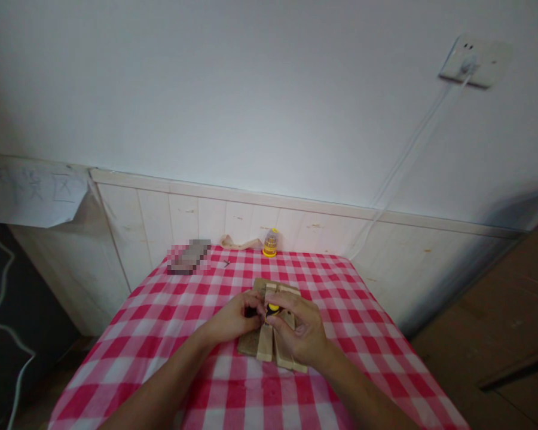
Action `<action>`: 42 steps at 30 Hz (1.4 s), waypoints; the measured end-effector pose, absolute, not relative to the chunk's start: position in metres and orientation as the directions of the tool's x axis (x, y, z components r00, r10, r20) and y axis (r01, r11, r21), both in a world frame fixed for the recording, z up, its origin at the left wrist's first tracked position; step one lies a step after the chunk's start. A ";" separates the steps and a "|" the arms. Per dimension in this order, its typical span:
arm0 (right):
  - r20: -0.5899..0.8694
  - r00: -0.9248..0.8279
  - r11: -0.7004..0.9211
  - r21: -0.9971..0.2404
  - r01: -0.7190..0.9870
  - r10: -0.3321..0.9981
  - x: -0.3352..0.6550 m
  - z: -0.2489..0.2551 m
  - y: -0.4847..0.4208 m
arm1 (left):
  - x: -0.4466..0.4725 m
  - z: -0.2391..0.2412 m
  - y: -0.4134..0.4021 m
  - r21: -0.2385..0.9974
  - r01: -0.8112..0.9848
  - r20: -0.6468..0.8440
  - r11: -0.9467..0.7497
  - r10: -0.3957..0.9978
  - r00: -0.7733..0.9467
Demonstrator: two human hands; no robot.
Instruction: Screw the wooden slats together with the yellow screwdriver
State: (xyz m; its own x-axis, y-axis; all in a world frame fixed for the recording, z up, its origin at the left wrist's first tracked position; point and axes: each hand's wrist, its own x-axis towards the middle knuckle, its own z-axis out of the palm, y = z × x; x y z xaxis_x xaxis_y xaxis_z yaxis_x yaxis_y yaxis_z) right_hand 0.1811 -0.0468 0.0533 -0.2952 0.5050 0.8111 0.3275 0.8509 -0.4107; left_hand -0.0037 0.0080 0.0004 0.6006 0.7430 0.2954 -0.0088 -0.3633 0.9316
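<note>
1. Head cam: checked cloth [363, 334] spreads well past the board [247, 344] both sides; wall [237, 218] blocks the far edge.
2. Right hand [302, 328] is pinching a yellow-topped bit [273, 307] over the board, mostly covered; left hand [233, 316] has fingertips bunched beside it, can't tell on what.
3. Yellow jar [270, 243] sits back by the wall, pixelated thing [190, 258] off left.

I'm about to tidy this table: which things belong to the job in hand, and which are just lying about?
Likely in use:
yellow-topped piece, in the right hand
brown board and tan strips, beneath that hand and the left hand

Seemingly just lying about:
yellow-based container
pale band
small dark item
blurred-out thing
</note>
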 end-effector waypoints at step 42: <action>0.797 -0.302 0.841 -0.428 0.330 0.524 0.183 0.055 -0.048 | -0.003 0.003 0.007 0.938 -0.030 0.292 -0.346 0.737 0.609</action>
